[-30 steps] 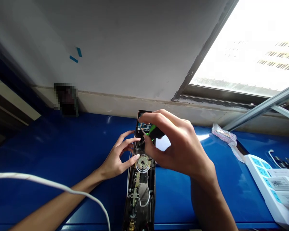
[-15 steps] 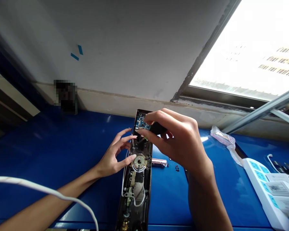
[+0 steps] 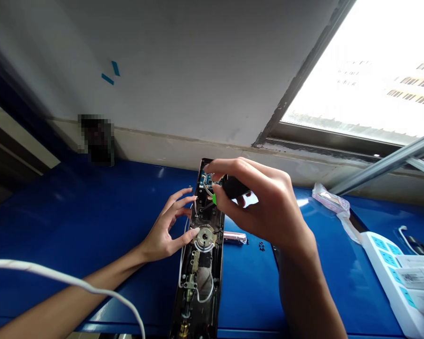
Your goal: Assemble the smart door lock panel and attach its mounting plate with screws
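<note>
A long black lock housing [image 3: 218, 261], open to show its inner parts, points away from me on the blue table. Inside it are a blue circuit board [image 3: 208, 180] at the far end, a round metal disc [image 3: 205, 237], thin wires and brass fittings. My left hand [image 3: 167, 230] steadies its left edge, thumb by the disc and fingertips along the side. A screwdriver [image 3: 233, 188] with a black handle and green collar is pinched in my right hand [image 3: 272, 202]. Its shaft slants down left into the housing below the board; I cannot make out a screw at the tip.
Right of the housing lie a pinkish wrapped bar [image 3: 235, 238] and several small black screws [image 3: 262, 246]. Further right are a plastic bag [image 3: 334, 202] and a white power strip [image 3: 385, 263] with adapters. A white cable [image 3: 74, 280] crosses the left front. The wall stands behind.
My right index finger has stretched out over the circuit board, and the screwdriver's green collar and handle show more. My left hand and the housing have stayed in place.
</note>
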